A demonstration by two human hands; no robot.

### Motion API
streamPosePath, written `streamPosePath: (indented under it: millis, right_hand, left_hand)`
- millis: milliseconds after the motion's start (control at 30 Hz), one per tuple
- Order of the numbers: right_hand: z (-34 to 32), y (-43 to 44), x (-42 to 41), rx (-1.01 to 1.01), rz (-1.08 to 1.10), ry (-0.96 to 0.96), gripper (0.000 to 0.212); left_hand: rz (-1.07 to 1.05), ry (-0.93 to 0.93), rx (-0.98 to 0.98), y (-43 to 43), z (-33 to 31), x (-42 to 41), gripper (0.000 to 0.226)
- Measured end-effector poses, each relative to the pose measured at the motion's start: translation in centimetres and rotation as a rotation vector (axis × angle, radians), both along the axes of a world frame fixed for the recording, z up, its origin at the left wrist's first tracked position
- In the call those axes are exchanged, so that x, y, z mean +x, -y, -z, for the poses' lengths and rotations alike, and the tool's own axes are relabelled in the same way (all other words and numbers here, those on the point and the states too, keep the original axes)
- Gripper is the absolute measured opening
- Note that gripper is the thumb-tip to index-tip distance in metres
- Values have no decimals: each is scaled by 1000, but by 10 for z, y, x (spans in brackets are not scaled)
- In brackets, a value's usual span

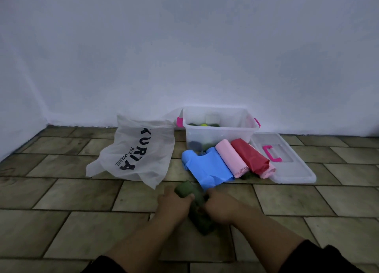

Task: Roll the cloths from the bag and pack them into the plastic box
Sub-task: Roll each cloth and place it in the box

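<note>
Fingers (190,196) of the left hand (174,202) were curled round the rolled end of the green cloth (184,188). The right hand (222,208) gripped the same cloth just beside it, fingers curled into the folds. The cloth lay on the floor (82,211) between both hands, its looser part trailing toward 5 o'clock. Rolling looked to be the step in hand.

From the hands, the bag (139,149) lay slumped at 11 o'clock. The box (219,128) stood open at 12 to 1 o'clock with a few rolls inside, and its lid (287,170) lay at 2 o'clock. A blue cloth (207,166), a pink roll (231,157) and a red roll (250,155) lay before the box, unpacked.

The next move would probably call for tightening the roll to its end. It would then need carrying to the box without springing loose.
</note>
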State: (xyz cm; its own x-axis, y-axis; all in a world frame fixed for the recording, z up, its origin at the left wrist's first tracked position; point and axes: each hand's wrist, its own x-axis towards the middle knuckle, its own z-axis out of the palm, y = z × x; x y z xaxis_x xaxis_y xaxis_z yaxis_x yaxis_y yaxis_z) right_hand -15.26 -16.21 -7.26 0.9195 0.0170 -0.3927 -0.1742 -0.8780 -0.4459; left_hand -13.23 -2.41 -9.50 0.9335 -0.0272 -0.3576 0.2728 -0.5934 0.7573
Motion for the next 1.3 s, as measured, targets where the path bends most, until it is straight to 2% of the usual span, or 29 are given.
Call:
streamPosePath:
  millis: [67, 133, 300, 433, 500, 667, 767, 833, 900, 967, 1067, 1167, 1233, 1300]
  right_hand:
    - [2, -4, -6, 108, 62, -7, 30]
    - [5, -7, -13, 260, 153, -45, 27]
    - [7, -5, -23, 511, 287, -99, 33]
    - [4, 8, -17, 1083, 515, -163, 29]
    - [-4, 19, -9, 1206, 527, -186, 29]
    - [-53, 69, 36, 1120, 481, -178, 24]
    - [-85, 104, 78, 1037, 515, -114, 25]
    - [-104, 124, 113, 1047, 585, 3, 23]
    - [-115, 139, 151, 1071, 673, 134, 17]
    - [-115, 150, 189, 1013, 736, 241, 19]
    - [-97, 157, 229, 703, 719, 222, 27]
    - [-74, 151, 249, 220, 504, 55, 4]
    - [-65, 144, 259, 25, 360, -6, 11]
    - [-59, 141, 265, -56, 262, -57, 24]
  left_hand:
    - [-11, -35, -55, 7, 1, -3, 81]
    - [2, -27, -28, 11, -1, -3, 81]
    - [2, -22, -109, 12, -10, -1, 80]
    - [-48, -42, -315, 21, -23, 4, 74]
    - [-16, -23, -330, 30, -31, 13, 77]
    - [125, 256, -106, 53, -53, 73, 76]
    - [119, 415, 122, 62, -67, 123, 69]
    - [143, 419, 216, 70, -73, 154, 74]
    - [165, 334, 309, 77, -76, 179, 82]
    - [164, 252, 373, 83, -73, 197, 87]
    - [149, 216, 395, 88, -66, 211, 89]
    - [158, 224, 433, 87, -57, 216, 89]
    - [169, 230, 446, 86, -53, 217, 89]
    - [181, 226, 452, 85, -53, 218, 89]
